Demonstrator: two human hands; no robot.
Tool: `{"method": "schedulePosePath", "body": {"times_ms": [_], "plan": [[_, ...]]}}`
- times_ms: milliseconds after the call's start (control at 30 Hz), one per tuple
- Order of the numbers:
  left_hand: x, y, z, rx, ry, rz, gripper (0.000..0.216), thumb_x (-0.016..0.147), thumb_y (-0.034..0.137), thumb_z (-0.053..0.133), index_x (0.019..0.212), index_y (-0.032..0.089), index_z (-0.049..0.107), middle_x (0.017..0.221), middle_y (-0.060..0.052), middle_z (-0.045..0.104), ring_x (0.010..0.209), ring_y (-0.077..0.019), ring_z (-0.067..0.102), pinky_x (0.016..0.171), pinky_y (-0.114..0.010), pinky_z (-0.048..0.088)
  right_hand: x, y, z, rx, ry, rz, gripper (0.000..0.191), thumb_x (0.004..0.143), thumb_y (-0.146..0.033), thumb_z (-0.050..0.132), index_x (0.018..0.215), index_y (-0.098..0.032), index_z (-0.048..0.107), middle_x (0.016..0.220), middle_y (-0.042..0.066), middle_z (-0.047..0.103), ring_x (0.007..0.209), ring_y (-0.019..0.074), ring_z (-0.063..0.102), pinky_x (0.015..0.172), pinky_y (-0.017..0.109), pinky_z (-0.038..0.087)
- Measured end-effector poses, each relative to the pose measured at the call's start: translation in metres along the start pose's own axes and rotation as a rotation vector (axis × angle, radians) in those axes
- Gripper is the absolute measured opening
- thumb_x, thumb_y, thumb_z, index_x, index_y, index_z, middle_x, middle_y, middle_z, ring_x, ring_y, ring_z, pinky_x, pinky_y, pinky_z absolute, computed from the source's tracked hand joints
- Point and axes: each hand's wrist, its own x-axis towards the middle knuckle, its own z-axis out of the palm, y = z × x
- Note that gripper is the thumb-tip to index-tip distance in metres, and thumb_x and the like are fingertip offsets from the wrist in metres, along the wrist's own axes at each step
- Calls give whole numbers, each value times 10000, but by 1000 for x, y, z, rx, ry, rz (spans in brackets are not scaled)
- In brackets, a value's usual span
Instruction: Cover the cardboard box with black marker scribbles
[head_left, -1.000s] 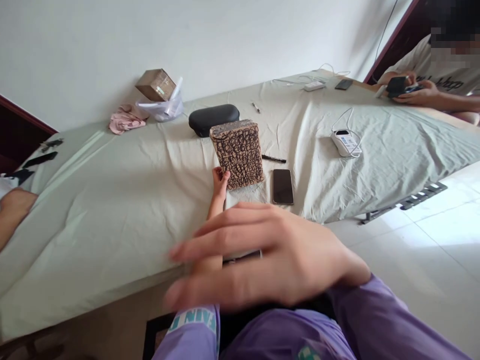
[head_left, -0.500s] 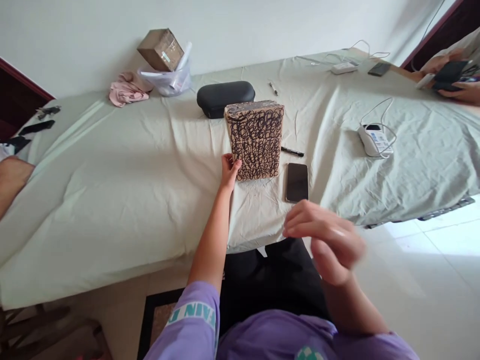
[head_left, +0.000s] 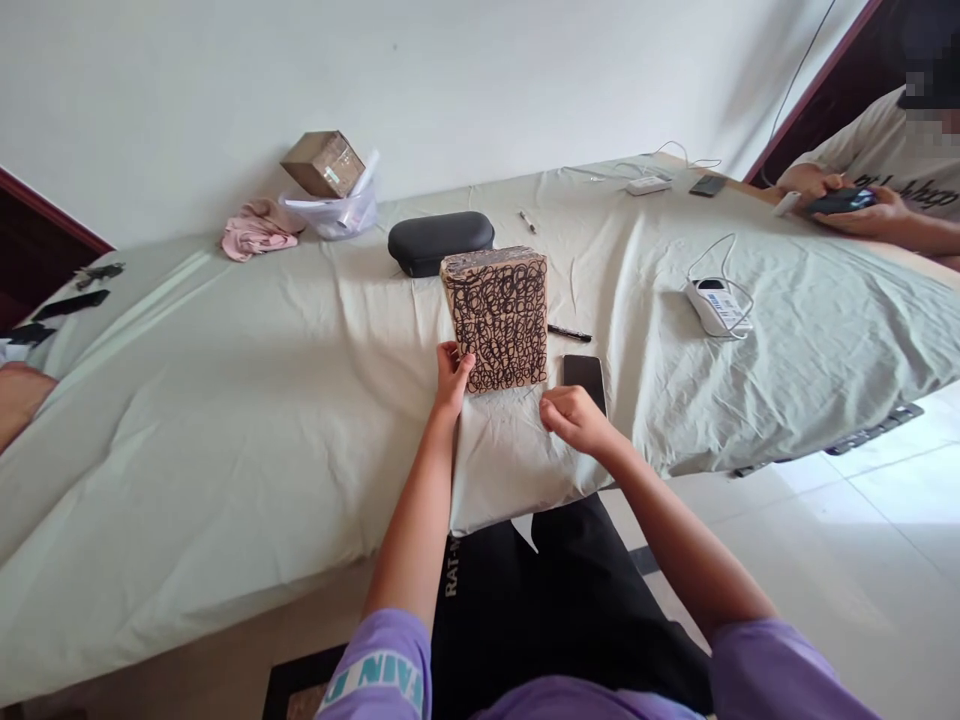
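Note:
A cardboard box [head_left: 496, 318] covered in black scribbles stands upright on the pale green sheet [head_left: 247, 400] of the table. My left hand [head_left: 453, 375] grips its lower left corner, fingers closed against the box. My right hand [head_left: 573, 418] rests on the sheet just right of the box's base, fingers curled into a loose fist; what it holds, if anything, is hidden. A dark phone [head_left: 586, 374] lies face up right behind that hand. A black pen [head_left: 568, 333] lies beside the box's right side.
A black case [head_left: 439, 240] lies behind the box. Farther back sit a small brown carton [head_left: 324, 163] on a plastic bag and a pink cloth [head_left: 255, 228]. A white device with a cable [head_left: 716, 303] lies at right. Another person [head_left: 885, 170] holds a phone at far right.
My right hand came down from close to the camera and settled on the sheet beside the box's lower right. The left hand stayed on the box.

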Motion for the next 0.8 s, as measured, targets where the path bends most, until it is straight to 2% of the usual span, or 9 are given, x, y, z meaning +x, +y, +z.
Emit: {"method": "schedulePosePath", "body": {"times_ms": [67,133,200,267,367,433,600,700,800], "plan": [[1,0,0,1,15,1,828,605,849,848,1078,274,486,1081,-47,608,997,-226,615,899,-367,507,18,20,-11,-39,111,-32,625,1086,-557,372,537,-264,318,527,8,423,521,155,411,593,348,353],[2,0,-1,-6,32,13,818,611,836,846,1088,273,494,1066,-39,619,996,-222,623,906,-364,508,37,41,-22,-83,313,18,645,1069,-627,351,530,-280,277,521,11,386,517,166,377,585,365,349],[4,1,-1,-10,49,25,802,616,824,846,1084,271,502,1033,-28,623,983,-216,624,906,-357,507,59,62,-32,-118,464,110,623,1069,-603,347,533,-289,290,517,11,371,509,168,362,568,368,337],[5,1,-2,-14,68,25,787,621,815,845,1080,271,510,1006,-18,619,967,-209,622,897,-347,506,83,80,-39,-129,520,175,588,1071,-551,372,547,-284,353,501,1,348,511,171,372,557,357,349],[6,0,-2,-29,89,12,782,615,803,851,1083,273,517,1005,-12,624,961,-204,625,889,-341,509,109,100,-40,-126,515,233,544,1049,-536,451,571,-276,425,467,-17,329,521,172,409,554,329,378],[6,-1,-1,-37,99,4,780,614,796,854,1087,272,523,1013,-14,632,963,-207,635,893,-347,516,115,108,-36,-117,483,253,555,1027,-550,477,548,-275,423,436,-23,330,499,164,414,543,320,373],[5,-3,0,-66,109,-1,757,645,784,851,1112,271,549,1045,-26,660,1033,-231,666,977,-380,530,109,119,-22,-76,317,254,603,966,-578,503,465,-264,387,412,-9,407,441,128,405,529,313,347],[3,-1,0,-105,125,-17,772,640,767,873,1143,277,554,1076,-30,674,1078,-240,673,1029,-395,525,107,119,-17,-28,229,238,627,956,-629,527,469,-258,389,427,-6,447,455,127,425,536,306,376],[2,1,-1,-182,173,-41,800,620,752,894,1166,291,535,1108,-34,684,1112,-252,679,1027,-408,536,108,115,-18,28,211,201,651,998,-700,480,553,-230,553,551,38,619,572,175,576,630,328,487]]}}
